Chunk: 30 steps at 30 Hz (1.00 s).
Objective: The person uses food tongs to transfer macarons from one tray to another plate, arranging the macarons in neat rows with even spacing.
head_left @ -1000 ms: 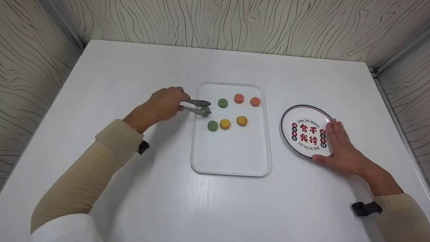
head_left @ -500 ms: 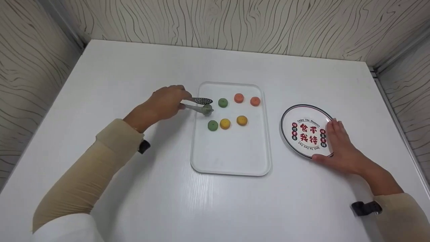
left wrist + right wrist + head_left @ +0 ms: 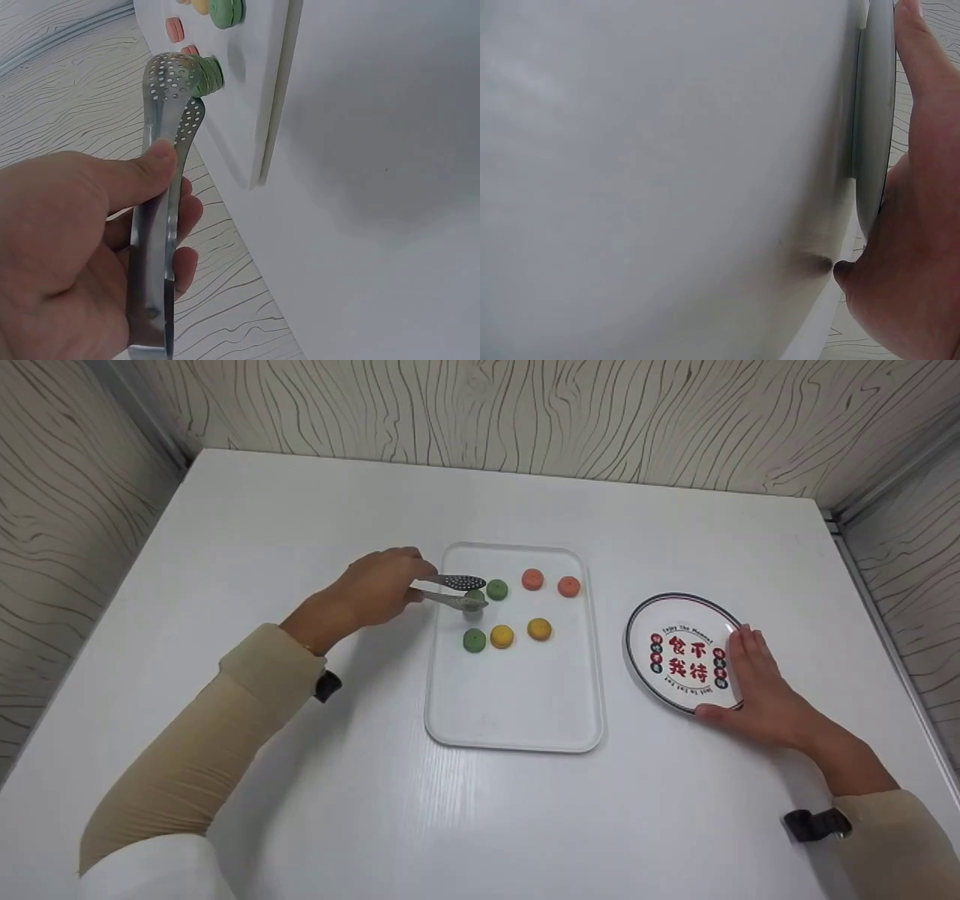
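My left hand (image 3: 379, 589) holds metal tongs (image 3: 154, 232) with perforated ends, thumb on one arm and fingers on the other. Between the tong ends is a green macaron (image 3: 211, 75), above the upper left of a white tray (image 3: 517, 712). In the head view another green macaron (image 3: 497, 589) lies just right of the tong tips, and a third green macaron (image 3: 474, 640) lies nearer. My right hand (image 3: 765, 697) rests at the right rim of a round white plate (image 3: 645, 622) with red lettering, its fingers straight and thumb spread.
Two orange macarons, one of them the left orange macaron (image 3: 532, 579), lie at the tray's far right. Two yellow macarons, including the left yellow macaron (image 3: 502, 637), sit mid-tray. The white table (image 3: 337, 810) meets a wood-patterned wall (image 3: 525, 412) at the back.
My left hand has moved slightly right, carrying the tongs and the green macaron further over the tray towards the other green one. My right hand and the plate have stayed nearly still.
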{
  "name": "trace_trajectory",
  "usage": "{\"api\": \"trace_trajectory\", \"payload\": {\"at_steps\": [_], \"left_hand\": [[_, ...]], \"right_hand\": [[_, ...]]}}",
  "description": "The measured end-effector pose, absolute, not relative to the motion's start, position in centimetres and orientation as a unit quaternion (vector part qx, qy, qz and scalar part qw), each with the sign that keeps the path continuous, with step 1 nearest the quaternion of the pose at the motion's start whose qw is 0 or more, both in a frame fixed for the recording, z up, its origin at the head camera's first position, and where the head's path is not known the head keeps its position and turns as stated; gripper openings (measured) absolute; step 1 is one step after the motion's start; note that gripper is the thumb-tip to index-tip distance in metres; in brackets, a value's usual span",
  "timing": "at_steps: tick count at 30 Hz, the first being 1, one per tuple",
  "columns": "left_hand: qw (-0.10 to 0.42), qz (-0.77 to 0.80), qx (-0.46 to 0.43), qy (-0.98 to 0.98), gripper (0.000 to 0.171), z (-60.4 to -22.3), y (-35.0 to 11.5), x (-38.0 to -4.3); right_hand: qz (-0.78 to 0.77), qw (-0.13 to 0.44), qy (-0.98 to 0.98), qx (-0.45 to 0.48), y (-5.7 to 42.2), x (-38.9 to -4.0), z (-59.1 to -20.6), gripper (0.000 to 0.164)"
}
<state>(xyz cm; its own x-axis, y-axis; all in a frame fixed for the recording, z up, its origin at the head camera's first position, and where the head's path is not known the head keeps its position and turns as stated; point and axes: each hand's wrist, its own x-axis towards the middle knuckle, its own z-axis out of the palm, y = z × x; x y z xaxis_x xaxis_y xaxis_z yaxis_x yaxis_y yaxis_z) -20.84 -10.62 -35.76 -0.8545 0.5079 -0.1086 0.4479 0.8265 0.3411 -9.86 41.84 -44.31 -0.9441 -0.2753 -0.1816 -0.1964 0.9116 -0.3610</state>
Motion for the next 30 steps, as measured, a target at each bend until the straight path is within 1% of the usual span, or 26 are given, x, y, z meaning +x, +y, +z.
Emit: {"api": "trace_trajectory", "payload": {"at_steps": [21,30], "left_hand": [[0.089,0.147,0.273,0.947,0.037,-35.7,-8.6,-20.7],[0.094,0.138,0.288,0.943,0.038,-35.4,-7.4,-20.8]], "right_hand": [[-0.142,0.102,0.975,-0.139,42.0,-9.9,-44.5,0.121],[-0.150,0.098,0.974,-0.140,41.9,-9.8,-44.4,0.121]]}}
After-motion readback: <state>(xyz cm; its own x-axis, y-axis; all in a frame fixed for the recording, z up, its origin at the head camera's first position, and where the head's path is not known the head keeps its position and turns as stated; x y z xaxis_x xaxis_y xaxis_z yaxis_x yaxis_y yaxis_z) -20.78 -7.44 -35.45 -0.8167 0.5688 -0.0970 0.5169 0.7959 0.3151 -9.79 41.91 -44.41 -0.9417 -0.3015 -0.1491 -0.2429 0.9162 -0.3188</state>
